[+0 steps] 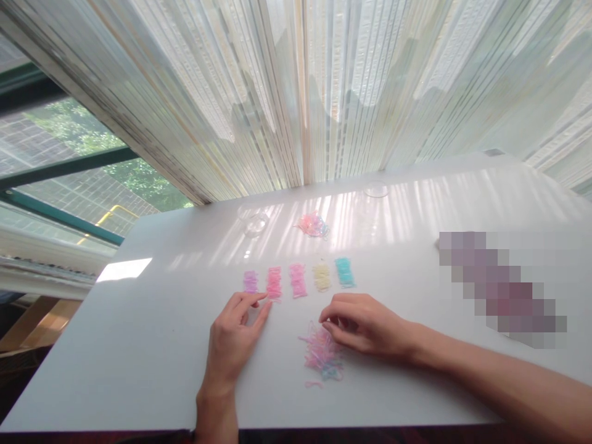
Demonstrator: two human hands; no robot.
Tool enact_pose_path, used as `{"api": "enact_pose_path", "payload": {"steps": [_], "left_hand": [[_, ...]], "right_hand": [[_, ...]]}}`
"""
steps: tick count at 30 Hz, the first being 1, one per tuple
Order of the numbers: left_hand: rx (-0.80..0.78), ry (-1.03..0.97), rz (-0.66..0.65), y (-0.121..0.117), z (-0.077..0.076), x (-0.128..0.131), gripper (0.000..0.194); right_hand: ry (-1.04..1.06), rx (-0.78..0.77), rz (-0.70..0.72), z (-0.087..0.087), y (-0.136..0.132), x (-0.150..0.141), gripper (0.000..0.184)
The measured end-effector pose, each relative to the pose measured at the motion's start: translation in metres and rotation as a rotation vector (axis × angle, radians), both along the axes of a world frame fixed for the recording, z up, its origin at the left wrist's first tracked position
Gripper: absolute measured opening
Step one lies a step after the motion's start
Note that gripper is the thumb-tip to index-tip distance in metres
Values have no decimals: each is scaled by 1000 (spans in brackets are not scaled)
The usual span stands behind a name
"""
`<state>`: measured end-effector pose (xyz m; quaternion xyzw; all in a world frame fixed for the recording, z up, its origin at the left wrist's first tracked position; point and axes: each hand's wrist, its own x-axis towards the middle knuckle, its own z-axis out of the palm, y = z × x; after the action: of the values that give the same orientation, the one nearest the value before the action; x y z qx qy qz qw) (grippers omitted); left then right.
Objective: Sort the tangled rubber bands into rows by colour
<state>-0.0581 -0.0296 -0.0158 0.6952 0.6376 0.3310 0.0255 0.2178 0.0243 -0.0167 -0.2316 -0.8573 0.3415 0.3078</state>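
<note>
On the white table (139, 345) lie sorted rows of small elastic bands: purple (250, 281), hot pink (274, 283), pink (298, 280), yellow (322, 277) and teal (345, 272). My left hand (235, 336) rests flat with its fingers stretched out, the fingertips touching the bottom of the hot pink row. My right hand (363, 324) has its fingers curled and pressed together over a mixed heap of coloured bands (321, 357); what it pinches is too small to make out. A second small mixed heap (313, 224) lies farther back.
A clear round container (253, 220) stands at the back left of the table and a clear lid or dish (375, 190) near the far edge. Striped sheer curtains (296, 92) hang behind. A blurred patch (502, 287) covers the table's right side.
</note>
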Motion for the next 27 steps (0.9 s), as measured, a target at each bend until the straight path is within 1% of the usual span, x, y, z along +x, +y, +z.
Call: {"api": "enact_pose_path", "payload": {"steps": [3,7,16,23,27], "left_hand": [[-27,3,-4,0,0,1,16],[10,28,38,3,0,5,21],[25,60,103,8,-1,12,20],[-1,50,65,5,-1,14,14],[6,57,62,6,-1,15,15]], "right_hand": [[-10,-2,5,0,0,0,16],[-4,7,9,0,1,-1,16],[-31,-7,10,2,0,0,16],[-24,-9,11,1,-1,0,17],[-7,-3,19,2,0,0,18]]}}
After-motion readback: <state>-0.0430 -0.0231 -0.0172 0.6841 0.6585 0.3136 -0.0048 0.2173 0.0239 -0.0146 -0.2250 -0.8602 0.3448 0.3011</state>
